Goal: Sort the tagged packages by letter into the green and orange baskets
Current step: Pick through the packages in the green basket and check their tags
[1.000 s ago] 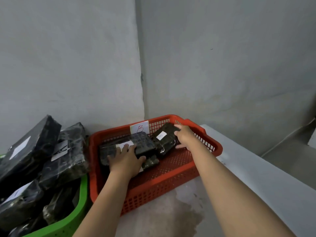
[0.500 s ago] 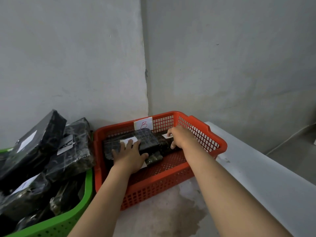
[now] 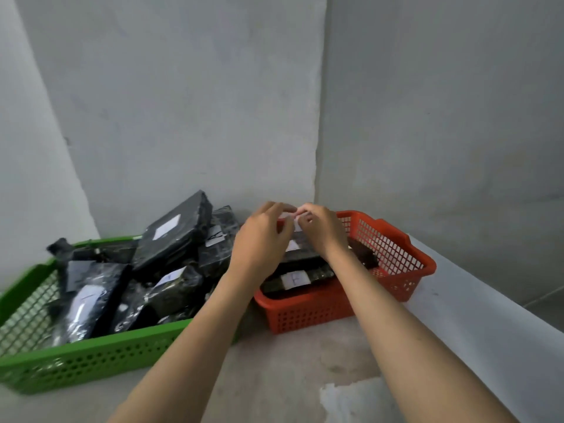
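Head view, baskets: we see the green basket (image 3: 91, 358) on the left of the bench (image 3: 290, 377), heaped with black tagged packages, and the orange basket (image 3: 393, 267) just beside it on the right, in the corner of the grey walls (image 3: 183, 102).
Head view, left hand: our left hand (image 3: 259, 242) is raised over the near left corner of the orange basket, fingers curled; motion blur means we cannot tell whether it pinches anything.
Head view, right hand: our right hand (image 3: 320, 230) meets the left one fingertip to fingertip above the basket's far rim, with something small and white between them, perhaps the basket's paper label; whether it is gripped we cannot tell.
Head view, task's thing: the front package (image 3: 296, 280) lies flat in the orange basket, tag up, long axis running left to right along the near wall. A second package (image 3: 300, 254) lies behind it under our wrists, much the same way.
Head view, green heap: the tall package (image 3: 174, 230) leans tilted, long axis rising to the upper right.
Risk: we judge that the leaning heap could slide over the green rim if we knock the basket.
Risk: if we pull at that white slip, the letter marking could tear off and later sorting go astray.
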